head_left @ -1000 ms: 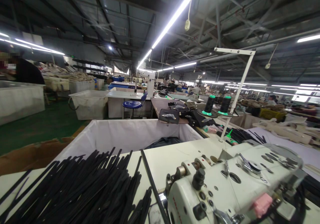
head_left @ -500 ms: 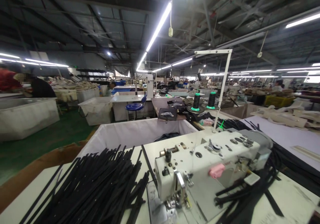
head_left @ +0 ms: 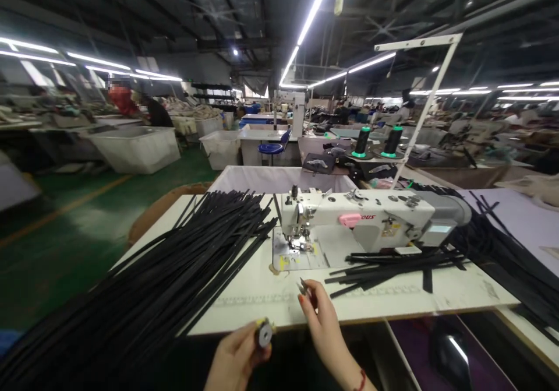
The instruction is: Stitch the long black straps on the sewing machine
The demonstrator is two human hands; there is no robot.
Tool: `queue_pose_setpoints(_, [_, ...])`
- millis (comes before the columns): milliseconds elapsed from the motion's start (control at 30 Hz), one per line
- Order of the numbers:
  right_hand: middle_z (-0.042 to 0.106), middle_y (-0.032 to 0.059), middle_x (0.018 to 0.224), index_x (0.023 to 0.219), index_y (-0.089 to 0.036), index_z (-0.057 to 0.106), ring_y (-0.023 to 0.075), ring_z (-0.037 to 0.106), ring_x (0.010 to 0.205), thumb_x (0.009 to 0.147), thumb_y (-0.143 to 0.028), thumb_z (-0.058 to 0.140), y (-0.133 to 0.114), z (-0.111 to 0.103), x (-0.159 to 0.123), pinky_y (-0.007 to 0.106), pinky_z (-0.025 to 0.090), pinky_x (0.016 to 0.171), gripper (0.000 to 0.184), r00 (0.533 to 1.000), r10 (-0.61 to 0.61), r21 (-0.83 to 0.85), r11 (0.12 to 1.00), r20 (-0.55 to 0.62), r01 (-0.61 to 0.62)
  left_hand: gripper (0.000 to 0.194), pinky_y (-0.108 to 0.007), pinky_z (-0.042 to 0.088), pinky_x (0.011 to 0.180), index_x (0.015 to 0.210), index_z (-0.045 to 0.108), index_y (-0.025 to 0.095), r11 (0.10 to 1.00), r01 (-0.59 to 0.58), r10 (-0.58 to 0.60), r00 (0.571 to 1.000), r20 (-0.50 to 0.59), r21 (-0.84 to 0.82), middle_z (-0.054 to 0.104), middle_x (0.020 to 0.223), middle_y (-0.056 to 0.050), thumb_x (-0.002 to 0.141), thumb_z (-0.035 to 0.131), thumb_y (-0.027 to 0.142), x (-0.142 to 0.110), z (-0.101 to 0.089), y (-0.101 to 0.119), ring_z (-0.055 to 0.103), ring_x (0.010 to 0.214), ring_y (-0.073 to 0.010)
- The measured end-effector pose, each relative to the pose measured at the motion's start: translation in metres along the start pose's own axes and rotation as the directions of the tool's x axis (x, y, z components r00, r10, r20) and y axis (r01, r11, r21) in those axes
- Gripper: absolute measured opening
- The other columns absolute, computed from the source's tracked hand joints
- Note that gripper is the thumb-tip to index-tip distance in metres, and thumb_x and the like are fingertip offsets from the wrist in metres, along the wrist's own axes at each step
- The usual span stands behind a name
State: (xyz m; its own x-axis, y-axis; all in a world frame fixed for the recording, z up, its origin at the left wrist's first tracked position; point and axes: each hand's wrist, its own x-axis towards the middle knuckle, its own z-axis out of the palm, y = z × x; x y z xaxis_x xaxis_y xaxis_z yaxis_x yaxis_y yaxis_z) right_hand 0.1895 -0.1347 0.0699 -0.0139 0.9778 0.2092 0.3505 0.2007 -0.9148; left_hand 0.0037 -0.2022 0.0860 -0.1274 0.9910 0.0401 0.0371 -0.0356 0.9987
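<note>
My left hand (head_left: 236, 353), low in the middle of the head view, is closed round a small round metal bobbin (head_left: 264, 334). The bobbin's grey face with its centre hole points toward me, and something yellowish shows behind it. To its right, my right hand (head_left: 322, 321) pinches small thread snips (head_left: 302, 286), whose pointed tips stick up past the fingers; their handles are hidden. Both hands are at the front edge of the white table (head_left: 244, 315). Beyond them stands a white sewing machine (head_left: 332, 219), with its needle area nearest my right hand.
A large pile of black strips (head_left: 187, 251) covers the table's left and hangs over its front. More black strips (head_left: 375, 271) lie right of the needle. Two black thread cones (head_left: 361, 143) stand behind the machine. An open drawer (head_left: 437, 350) is below right. A person (head_left: 159, 113) is far left.
My view has swung left and down. Both hands have come into sight, the left with the bobbin and the right with the snips. The machine and strips look unmoved.
</note>
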Motion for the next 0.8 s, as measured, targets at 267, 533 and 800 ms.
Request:
queue_pose_setpoints(267, [0.046, -0.0042, 0.073, 0.104, -0.021, 0.056, 0.0103, 0.039, 0.062, 0.083, -0.048, 0.064, -0.067, -0.008, -0.032, 0.026, 0.033, 0.060, 0.035, 0.978, 0.095, 0.499, 0.848, 0.188, -0.178, 0.016, -0.030, 0.059, 0.078, 0.097, 0.075, 0.024, 0.879, -0.460, 0.455, 0.888, 0.071, 0.124, 0.073, 0.098, -0.006, 0.088, 0.061, 0.022, 0.038, 0.003, 0.023, 0.070, 0.087, -0.0207])
queue_pose_setpoints(533, [0.056, -0.0018, 0.078, 0.102, -0.021, 0.059, 0.0087, 0.038, 0.060, 0.077, -0.045, 0.071, -0.067, 0.003, -0.018, 0.026, 0.032, 0.059, 0.037, 0.970, 0.145, 0.544, 0.807, 0.194, -0.229, 0.036, -0.029, 0.060, 0.082, 0.112, 0.067, 0.025, 0.640, -0.739, 0.720, 0.672, 0.174, 0.207, 0.072, 0.106, -0.006, 0.084, 0.058, 0.003, 0.055, 0.001, 0.023, 0.070, 0.094, -0.0192])
queue_pose_setpoints(800, [0.062, -0.0005, 0.078, 0.092, -0.019, 0.060, 0.0097, 0.049, 0.062, 0.072, -0.044, 0.076, -0.053, 0.008, -0.003, 0.024, 0.039, 0.059, 0.036, 0.960, 0.250, 0.496, 0.823, 0.126, -0.279, 0.046, -0.031, 0.054, 0.095, 0.130, 0.057, 0.022, 0.632, -0.709, 0.662, 0.704, 0.258, 0.314, 0.065, 0.124, -0.011, 0.086, 0.057, 0.010, 0.058, 0.008, 0.002, 0.063, 0.113, -0.0216])
